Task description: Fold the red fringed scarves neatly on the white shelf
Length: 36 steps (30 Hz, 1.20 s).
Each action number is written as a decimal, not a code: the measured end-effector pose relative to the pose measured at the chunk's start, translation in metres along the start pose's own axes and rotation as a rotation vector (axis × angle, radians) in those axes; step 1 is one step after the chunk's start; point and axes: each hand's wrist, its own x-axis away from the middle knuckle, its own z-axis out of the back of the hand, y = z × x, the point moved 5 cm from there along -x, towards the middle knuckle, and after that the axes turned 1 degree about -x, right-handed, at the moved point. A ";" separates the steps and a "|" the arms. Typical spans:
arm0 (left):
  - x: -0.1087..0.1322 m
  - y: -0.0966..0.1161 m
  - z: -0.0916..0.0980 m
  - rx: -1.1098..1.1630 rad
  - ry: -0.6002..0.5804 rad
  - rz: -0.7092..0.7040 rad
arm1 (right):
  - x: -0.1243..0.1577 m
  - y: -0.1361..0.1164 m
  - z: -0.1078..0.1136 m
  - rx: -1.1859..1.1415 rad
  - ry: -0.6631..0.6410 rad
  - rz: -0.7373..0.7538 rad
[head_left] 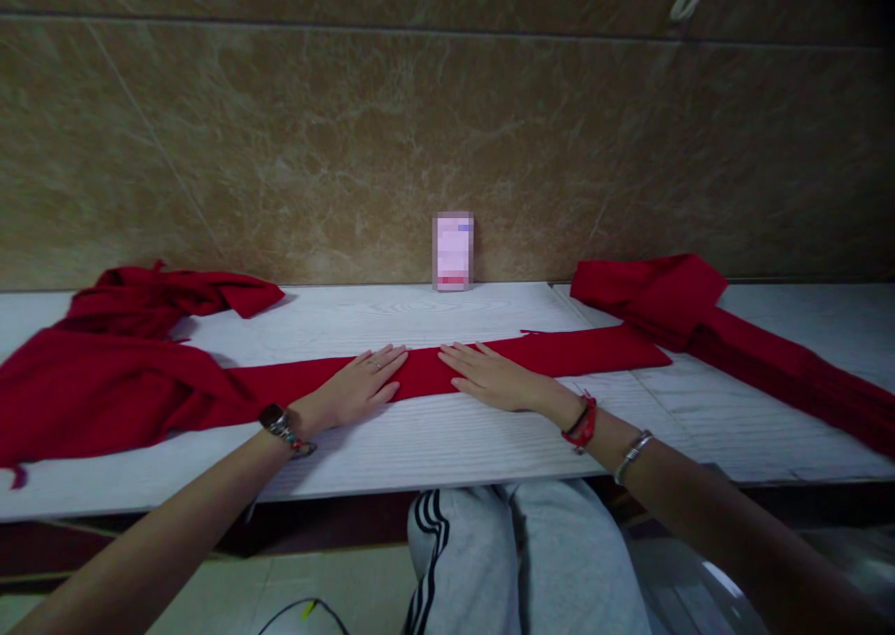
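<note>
A long red cloth strip (pixel 559 352) lies flat across the white wooden table (pixel 454 448). My left hand (pixel 364 385) rests palm down on the strip near its middle, fingers stretched out and close together. My right hand (pixel 489 377) lies flat on the same strip just to the right, fingers extended toward the left hand. The strip runs left into a bunched pile of red cloth (pixel 98 383). Neither hand grips anything.
Another folded red cloth (pixel 706 323) stretches along the right side of the table. A small pink card (pixel 453 251) stands upright against the brown tiled wall (pixel 447 141). Grey trousers with black stripes (pixel 489 551) show below the table edge.
</note>
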 end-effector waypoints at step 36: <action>0.000 -0.030 -0.006 -0.036 0.148 0.031 | 0.133 0.159 0.018 0.260 0.160 -0.458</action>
